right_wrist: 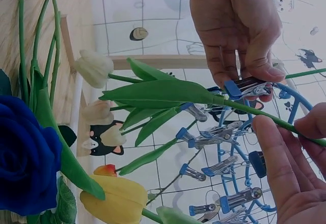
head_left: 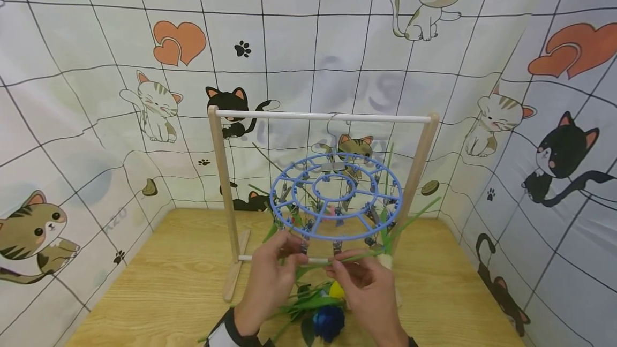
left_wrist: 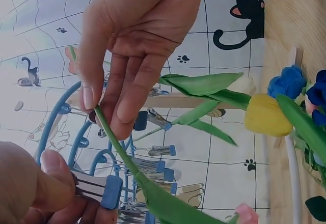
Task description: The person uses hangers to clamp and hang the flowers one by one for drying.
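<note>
My left hand [head_left: 272,272] grips a metal clip with blue tips [left_wrist: 111,192] that hangs from the blue round clip hanger [head_left: 272,197]. The right hand [head_left: 371,288] pinches a green artificial flower stem [left_wrist: 117,145] between thumb and fingers, just beside that clip. A long green leaf [right_wrist: 158,92] grows from this stem and reaches past the clips. Other clips [right_wrist: 239,199] dangle from the hanger's rings. Behind the held stem, a white tulip [right_wrist: 94,68] and other leafy stems hang down.
The hanger hooks over the white top bar [head_left: 289,116] of a wooden rack [head_left: 222,175] on the wooden table [head_left: 159,283]. Below my hands lie a blue rose [head_left: 329,321] and a yellow tulip [head_left: 337,289]. A cat-printed cloth [head_left: 289,42] encloses the back and sides.
</note>
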`<state>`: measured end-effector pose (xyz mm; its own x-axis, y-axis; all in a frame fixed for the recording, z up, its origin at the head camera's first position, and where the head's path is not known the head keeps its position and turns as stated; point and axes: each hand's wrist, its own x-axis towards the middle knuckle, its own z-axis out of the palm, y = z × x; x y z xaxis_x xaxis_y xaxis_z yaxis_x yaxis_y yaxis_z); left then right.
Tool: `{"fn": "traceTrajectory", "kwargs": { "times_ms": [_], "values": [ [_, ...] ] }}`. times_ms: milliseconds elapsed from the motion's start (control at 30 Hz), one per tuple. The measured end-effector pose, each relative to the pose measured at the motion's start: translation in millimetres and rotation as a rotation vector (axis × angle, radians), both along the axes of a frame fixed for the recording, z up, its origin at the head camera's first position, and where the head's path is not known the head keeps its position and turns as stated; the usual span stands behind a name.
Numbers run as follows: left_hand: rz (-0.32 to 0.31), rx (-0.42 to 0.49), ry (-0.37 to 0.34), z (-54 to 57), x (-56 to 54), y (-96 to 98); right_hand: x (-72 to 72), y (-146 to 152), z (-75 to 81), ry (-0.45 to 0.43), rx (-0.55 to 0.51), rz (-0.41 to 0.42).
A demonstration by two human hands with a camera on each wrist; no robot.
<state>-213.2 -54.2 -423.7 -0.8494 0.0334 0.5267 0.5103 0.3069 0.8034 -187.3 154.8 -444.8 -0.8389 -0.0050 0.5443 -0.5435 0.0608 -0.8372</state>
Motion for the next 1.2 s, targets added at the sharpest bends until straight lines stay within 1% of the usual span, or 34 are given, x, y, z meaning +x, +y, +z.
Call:
{"fn": "traceTrajectory", "kwargs": {
  "times_ms": [100, 233, 500, 600, 733, 833, 933, 1067, 1200],
  "values": [
    [0.003, 0.025, -0.024, -0.6, -0.6, -0.5, -1.2, -0.3, -0.1, -0.02, -0.006, 0.012],
    [0.009, 0.04, -0.057, -1.8, -1.9, -1.6, -2.7, -0.3, -1.3, -0.026, 0.0, 0.014],
    [-0.027, 0.093, -0.144, 0.0, -2.6, -1.1, -5.9, -1.6, -1.8, -0.003, -0.012, 0.051],
    [-0.045, 0.116, -0.156, 1.8, -1.5, -0.2, -5.7, -2.7, -1.7, -0.003, -0.021, 0.062],
    [-0.065, 0.144, -0.154, 3.1, 0.2, 0.2, -4.7, -3.9, -1.5, 0.014, -0.022, 0.083],
    [-0.071, 0.156, -0.162, 2.9, 0.4, 0.2, -4.4, -4.4, -1.4, 0.021, -0.027, 0.099],
    [-0.077, 0.166, -0.168, 2.8, 0.2, 0.0, -4.5, -4.8, -1.2, 0.002, -0.039, 0.109],
    [-0.092, 0.165, -0.176, 2.5, 0.4, -1.6, -4.3, -5.6, -1.7, -0.029, -0.059, 0.114],
    [-0.102, 0.144, -0.208, 2.1, 0.8, -4.4, -4.3, -5.8, -2.9, -0.028, -0.055, 0.108]
  ]
}}
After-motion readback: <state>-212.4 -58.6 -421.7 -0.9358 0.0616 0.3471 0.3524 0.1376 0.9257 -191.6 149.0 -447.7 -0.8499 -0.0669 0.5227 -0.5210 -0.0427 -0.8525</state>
